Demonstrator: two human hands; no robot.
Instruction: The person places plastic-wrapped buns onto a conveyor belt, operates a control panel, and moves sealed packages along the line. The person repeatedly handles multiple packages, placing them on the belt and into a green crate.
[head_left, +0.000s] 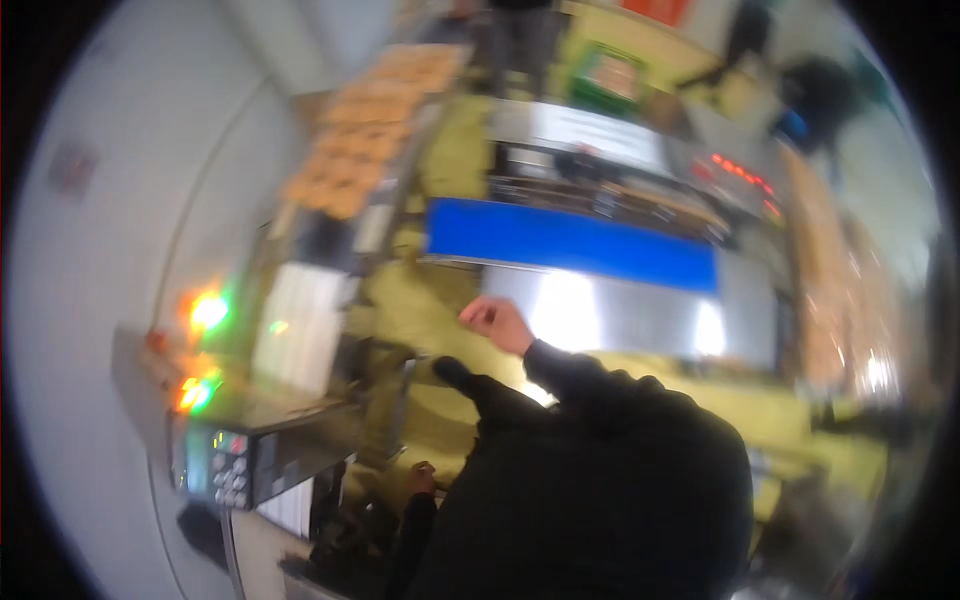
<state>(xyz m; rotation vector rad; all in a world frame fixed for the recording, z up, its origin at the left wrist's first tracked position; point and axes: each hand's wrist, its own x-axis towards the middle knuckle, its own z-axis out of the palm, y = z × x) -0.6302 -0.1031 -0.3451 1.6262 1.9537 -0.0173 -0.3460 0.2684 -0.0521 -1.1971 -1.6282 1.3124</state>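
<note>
My right hand (499, 322) is held out over the yellow floor, beside the near left corner of a shiny metal surface (510, 292). Its fingers are loosely curled with a gap at the thumb, and nothing shows in it. Lower down, my left hand (424, 478) hangs by my body, partly hidden and blurred; what its fingers do is unclear. It is nearest to the machine with a control panel (230, 469) on the left. Beyond the metal surface runs a flat blue strip, seemingly a conveyor belt (570, 244).
Orange-brown items (360, 142) sit in rows along a conveyor on the left, leading to a pale belt (296, 322). Bright lamps (208, 311) glow near the wall. A green crate (609, 79) stands at the back. A person (521, 45) stands beyond; brown sheet-like material (825, 285) lies right.
</note>
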